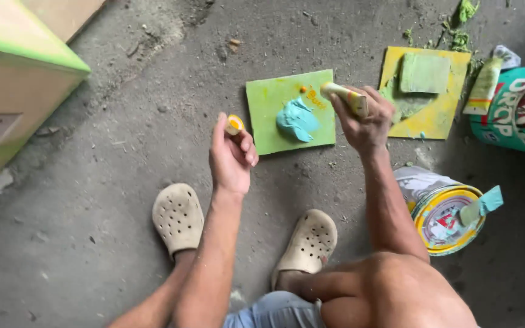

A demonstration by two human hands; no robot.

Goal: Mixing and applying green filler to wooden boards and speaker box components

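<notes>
A small yellow-orange cap [234, 124] is pinched between the thumb and fingertips of the left hand [231, 159], whose fingers are curled closed around it above the bare concrete floor [92, 200], just left of a square green board [290, 112]. A small tube [346, 97], pale with yellow and orange smears, is gripped in the right hand [364, 121], the fingers being wrapped fully round it, and its tip is held over the upper right corner of the green board. On that board a lump of turquoise putty [296, 119] is seen near the middle, with a few orange drops [314, 97] just above it, beside the tube's tip. To the right, a yellow board [439, 115] smeared with green is laid on the floor, and a flat pale-green block [425, 73] is set on it. Near the right edge a large teal drum [521, 109] is lying on its side, and below it an open tin [448, 218] with a yellow rim is placed, a putty knife [482, 205] coated in turquoise being rested across its mouth. Two beige perforated clogs [178, 217] are worn on the feet, planted well apart below the hands. A piece of wooden furniture [13, 79] with a light green painted edge is seen at the upper left.
</notes>
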